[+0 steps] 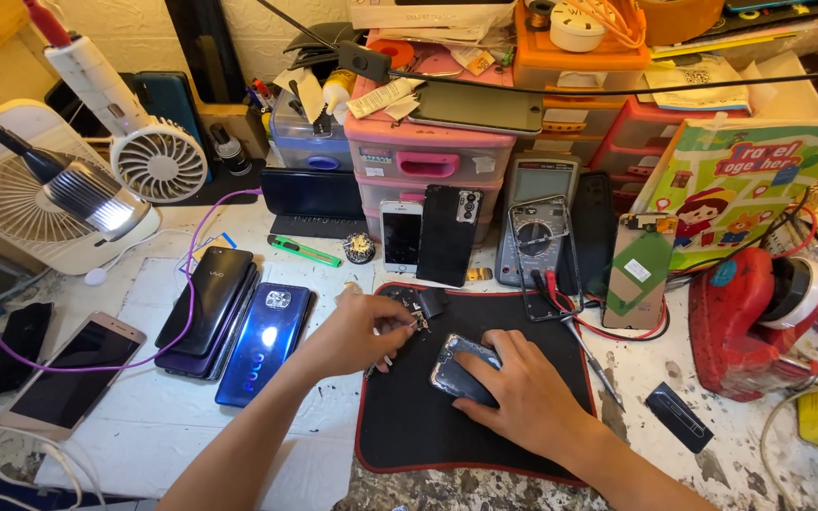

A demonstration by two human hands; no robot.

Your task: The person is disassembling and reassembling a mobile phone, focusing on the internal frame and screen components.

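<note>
Two hands (357, 333) (513, 388) work one phone (458, 367) on one mat (409, 416).

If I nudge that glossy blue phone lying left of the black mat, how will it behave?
The blue phone looks stiff and flat, so it should slide rather than roll or tip. Its glossy back probably makes it slippery to grip. It lies against the stack of dark phones, so a push leftward may shift them too.

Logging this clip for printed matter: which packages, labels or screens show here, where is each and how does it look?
Picture bag: far right, green, cartoon child.
Blue phone: left of mat, glossy back up.
Pink-edged phone: far left, dark screen up.
White phone: leaning on drawers, screen dark.
Multimeter: behind mat, grey, round dial.
Opened phone: on mat, under right hand.
</note>
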